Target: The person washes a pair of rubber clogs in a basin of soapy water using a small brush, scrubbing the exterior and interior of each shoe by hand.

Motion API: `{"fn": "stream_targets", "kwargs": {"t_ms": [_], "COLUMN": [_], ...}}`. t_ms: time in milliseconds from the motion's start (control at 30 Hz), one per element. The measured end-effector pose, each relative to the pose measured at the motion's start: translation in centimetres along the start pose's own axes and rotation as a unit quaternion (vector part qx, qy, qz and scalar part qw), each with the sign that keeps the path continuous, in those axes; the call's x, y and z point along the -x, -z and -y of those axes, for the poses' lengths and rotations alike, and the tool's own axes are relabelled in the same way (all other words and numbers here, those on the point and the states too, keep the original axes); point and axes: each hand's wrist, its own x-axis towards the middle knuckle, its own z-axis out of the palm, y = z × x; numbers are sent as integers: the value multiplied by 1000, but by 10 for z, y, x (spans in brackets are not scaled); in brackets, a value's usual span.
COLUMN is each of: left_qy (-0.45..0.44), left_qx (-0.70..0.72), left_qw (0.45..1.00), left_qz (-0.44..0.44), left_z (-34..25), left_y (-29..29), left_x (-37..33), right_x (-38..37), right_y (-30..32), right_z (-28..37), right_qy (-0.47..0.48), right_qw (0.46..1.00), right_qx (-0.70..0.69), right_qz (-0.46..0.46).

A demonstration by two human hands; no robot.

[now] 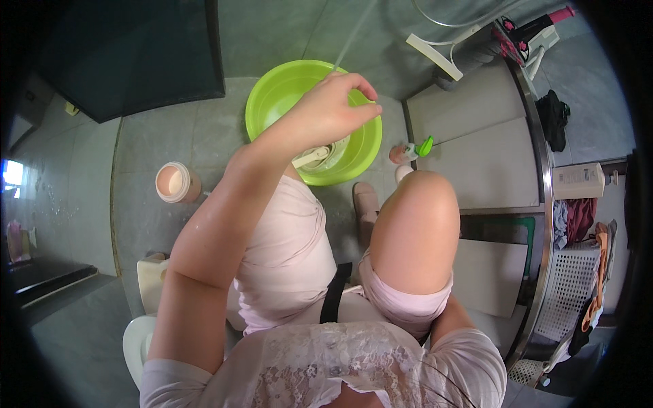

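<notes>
So the left hand (333, 102) is hovering over the green basin (368, 141) on the floor, thumb and fingers curving loosely apart, not gripping anything I can see. A pale thing with a handle (312, 158) is sitting inside the basin. The right hand is hiding behind the right leg (416, 228), so can't tell what it's doing. An open pink tub (194, 188) is standing left of the basin.
</notes>
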Motion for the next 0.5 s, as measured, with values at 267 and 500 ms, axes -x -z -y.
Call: {"fn": "stream_targets", "kwargs": {"t_ms": [267, 500], "left_qy": [-21, -26], "left_qx": [-39, 30], "left_qw": [999, 999], "left_qz": [12, -24], "left_z": [-2, 18], "left_y": [-7, 6], "left_x": [7, -6], "right_x": [-100, -76], "right_y": [20, 105], "right_z": [38, 257], "right_qy": [-6, 366], "right_qw": [983, 914], "right_qx": [-93, 146], "right_qz": [-160, -93]}}
